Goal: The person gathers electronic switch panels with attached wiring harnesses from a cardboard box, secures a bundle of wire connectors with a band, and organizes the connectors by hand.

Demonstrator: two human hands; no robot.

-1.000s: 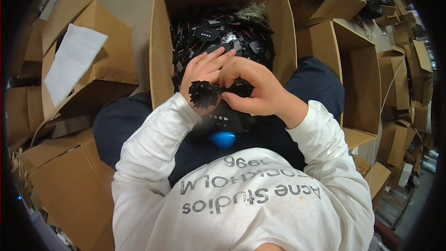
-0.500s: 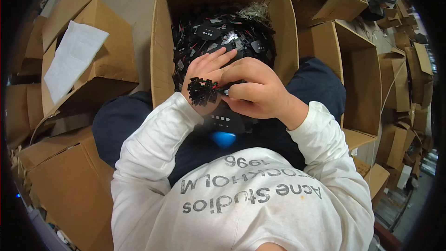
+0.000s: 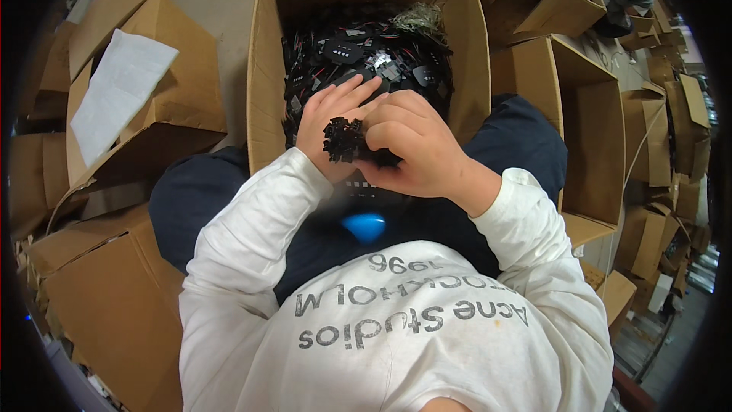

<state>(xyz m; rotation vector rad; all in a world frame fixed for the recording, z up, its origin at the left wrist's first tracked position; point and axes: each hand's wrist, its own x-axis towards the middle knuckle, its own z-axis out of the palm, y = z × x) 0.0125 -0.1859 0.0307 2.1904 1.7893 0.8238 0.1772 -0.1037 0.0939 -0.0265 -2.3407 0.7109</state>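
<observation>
My left hand (image 3: 314, 128) reaches over the near side of the large carton, its fingers stretched out and its thumb hidden. Against it sits a bunch of small black connectors (image 3: 343, 140). My right hand (image 3: 419, 141) is closed round the right end of this bunch, its fingertips partly out of sight. Beneath both hands a black flat piece with pale squares (image 3: 362, 185) shows in part, and nearer to me is a blurred blue rounded thing (image 3: 364, 226). Inside the open carton (image 3: 254, 84) lies a heap of black flat electronic pieces (image 3: 343, 50) with thin wires.
A tangle of pale thin strands (image 3: 422, 21) lies on the heap's far right. At left stands an open carton (image 3: 187, 69) with a white sheet (image 3: 118, 91) over it. Another open carton (image 3: 587, 130) stands by my right knee. More boxes crowd both sides.
My right hand has turned and moved slightly left, its fingers now wrapped round the bunch. The connectors have shifted right and up, and the red wires no longer show.
</observation>
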